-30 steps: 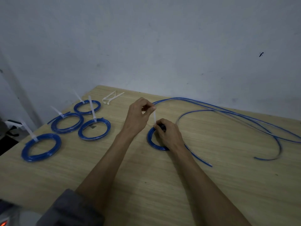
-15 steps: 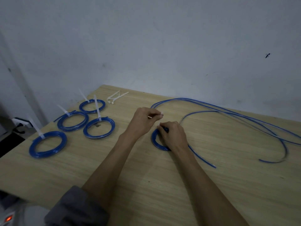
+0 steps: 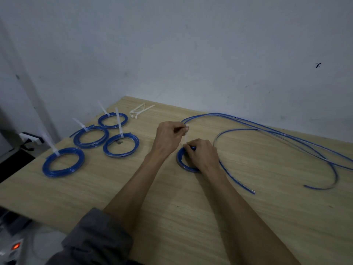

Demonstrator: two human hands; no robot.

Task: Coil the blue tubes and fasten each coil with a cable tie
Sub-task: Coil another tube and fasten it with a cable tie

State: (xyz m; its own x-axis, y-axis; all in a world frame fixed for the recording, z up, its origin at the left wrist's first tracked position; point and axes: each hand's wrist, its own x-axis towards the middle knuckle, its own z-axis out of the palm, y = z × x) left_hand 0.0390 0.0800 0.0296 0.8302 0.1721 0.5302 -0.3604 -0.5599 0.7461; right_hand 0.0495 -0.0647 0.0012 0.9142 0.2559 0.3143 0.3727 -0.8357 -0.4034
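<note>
**Fifth coil being tied**

The coil (image 3: pixel 183 161) lies flat on the table (image 3: pixel 248 217), near the middle, half hidden under the right hand (image 3: pixel 203 154). That hand presses down on its far rim, fingers curled, seemingly pinching the tie (image 3: pixel 185 137) where it wraps the turns. The tie's tail stands up from there to the left hand (image 3: pixel 169 135), which pinches its top end between thumb and fingers, just above and left of the right hand. The hands are close but not touching

This looks like the tightening step: the tail appears threaded and only needs drawing through. The next move calls for a steady pull away from the coil while the right hand keeps the turns bunched, or they may spring loose

To the left sit four tied coils (image 3: pixel 64 162), each with a white tail sticking up. Spare ties (image 3: pixel 138 110) lie at the far edge. Loose tubes (image 3: pixel 277 134) sweep across the right side, not yet coiled; one end (image 3: pixel 238 182) trails out from under the right wrist
</note>
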